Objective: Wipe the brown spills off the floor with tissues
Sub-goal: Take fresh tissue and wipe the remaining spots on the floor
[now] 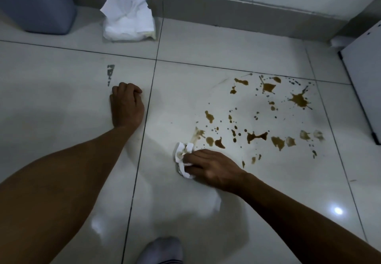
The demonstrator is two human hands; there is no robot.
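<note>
Many brown spills (268, 119) spread beyond right hand (212, 167) pressing tissue (182, 158).

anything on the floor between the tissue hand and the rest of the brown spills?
Nothing visible. The right hand presses a stained tissue at the left edge of the brown spills; only bare tile lies between.

A single wide-angle view comes from the person's head, looking forward and steeply down at the tiled floor (206, 61) from close above. It faces the wall's skirting (247, 10) along the top edge. Both forearms reach in from the bottom corners, and a socked foot (160, 249) shows at the bottom edge.
</note>
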